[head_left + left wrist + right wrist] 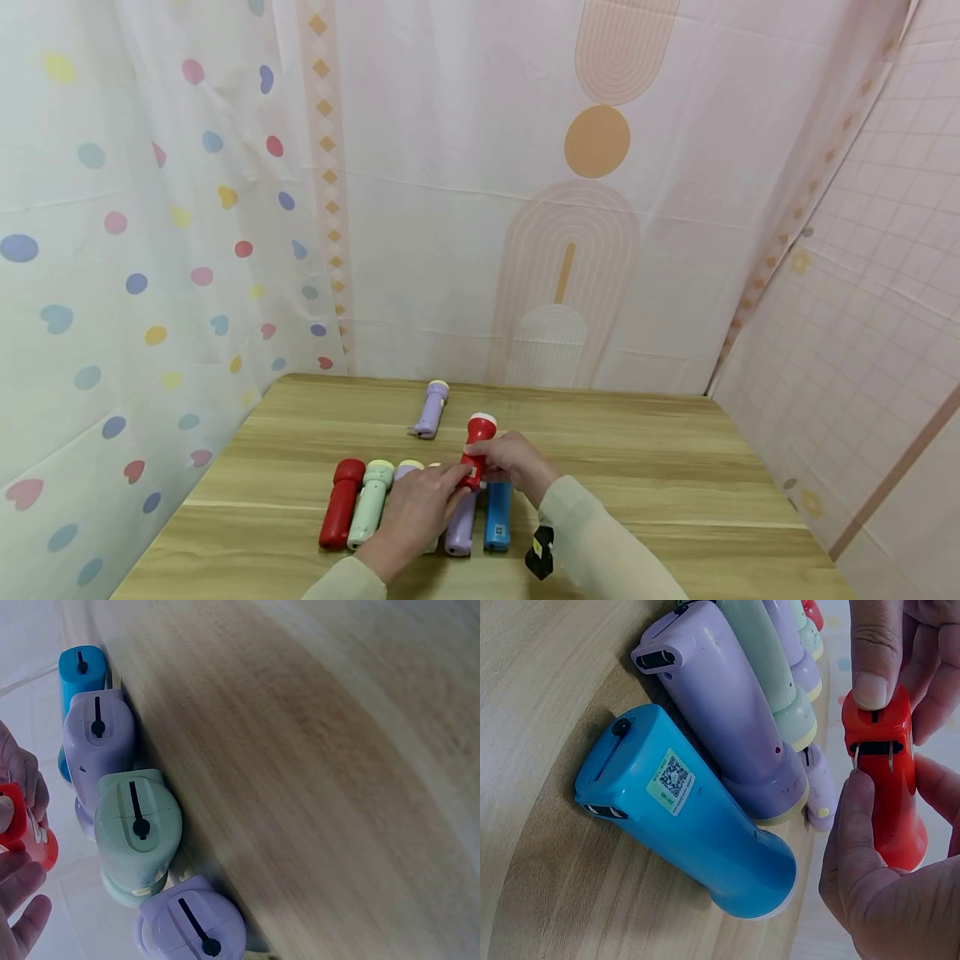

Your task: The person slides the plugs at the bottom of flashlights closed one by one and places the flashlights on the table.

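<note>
Above the row, both hands hold a small red flashlight, its white-rimmed head pointing away. My left hand grips its tail end, with the thumb on the slot of the black slider. Round the body curls my right hand, one fingertip near the metal prongs that stick out of the tail. Under the hands lies a row of flashlights: dark red, mint green, purple and blue among them. The left hand partly hides the middle ones in the head view.
Farther back on the wooden table lies another purple flashlight, with prongs showing at its tail. A black device sits at the right wrist. Patterned curtains hang behind the table and on both sides.
</note>
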The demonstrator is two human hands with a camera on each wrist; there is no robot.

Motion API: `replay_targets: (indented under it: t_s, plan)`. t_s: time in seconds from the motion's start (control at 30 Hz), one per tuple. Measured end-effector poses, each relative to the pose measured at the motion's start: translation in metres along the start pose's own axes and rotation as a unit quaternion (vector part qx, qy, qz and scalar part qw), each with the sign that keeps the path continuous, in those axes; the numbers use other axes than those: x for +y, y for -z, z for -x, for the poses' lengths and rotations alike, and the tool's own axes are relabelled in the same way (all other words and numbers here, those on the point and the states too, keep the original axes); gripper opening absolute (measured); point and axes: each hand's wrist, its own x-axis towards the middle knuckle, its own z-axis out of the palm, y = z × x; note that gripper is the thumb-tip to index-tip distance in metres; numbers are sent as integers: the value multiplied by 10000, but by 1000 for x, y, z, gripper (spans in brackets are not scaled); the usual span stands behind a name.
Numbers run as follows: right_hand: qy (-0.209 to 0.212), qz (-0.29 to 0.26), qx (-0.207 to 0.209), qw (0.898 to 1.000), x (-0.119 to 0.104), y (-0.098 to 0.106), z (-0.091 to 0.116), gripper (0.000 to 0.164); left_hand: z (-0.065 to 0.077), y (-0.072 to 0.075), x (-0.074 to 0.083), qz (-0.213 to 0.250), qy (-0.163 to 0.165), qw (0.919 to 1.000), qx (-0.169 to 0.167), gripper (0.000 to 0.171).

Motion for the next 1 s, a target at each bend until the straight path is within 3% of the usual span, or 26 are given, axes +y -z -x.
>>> replay_targets:
  t_s: [0.5,1.0]
  plan:
    - [58,-55,-14,10000,4,-1,-2,26,2,-2,-1,17,-116,9998,184,28]
    - [3,15,-53,10000,2,1,-2,27,2,-3,-1,12,-150,9998,132,29]
